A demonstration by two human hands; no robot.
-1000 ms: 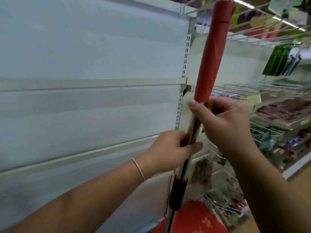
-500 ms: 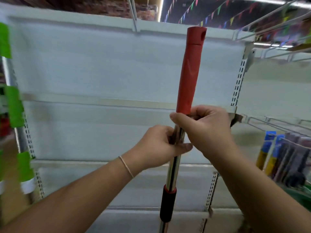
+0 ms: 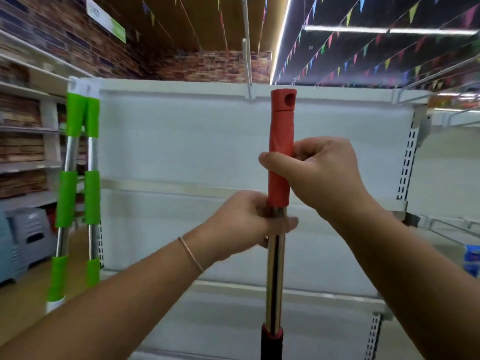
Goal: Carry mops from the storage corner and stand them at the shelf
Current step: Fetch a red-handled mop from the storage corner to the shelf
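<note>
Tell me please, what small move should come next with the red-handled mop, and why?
Probably lean it toward the white shelf panel and rest it there. Both hands hold the red-handled mop upright in front of the panel: the right hand on the red grip, the left hand on the metal pole. Two green-handled mops already stand at the panel's left edge, so a spot beside them seems fitting.

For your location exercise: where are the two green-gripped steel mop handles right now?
In the head view, the two green-gripped steel mop handles stand at the far left, leaning against the white shelf unit's left end.
</note>
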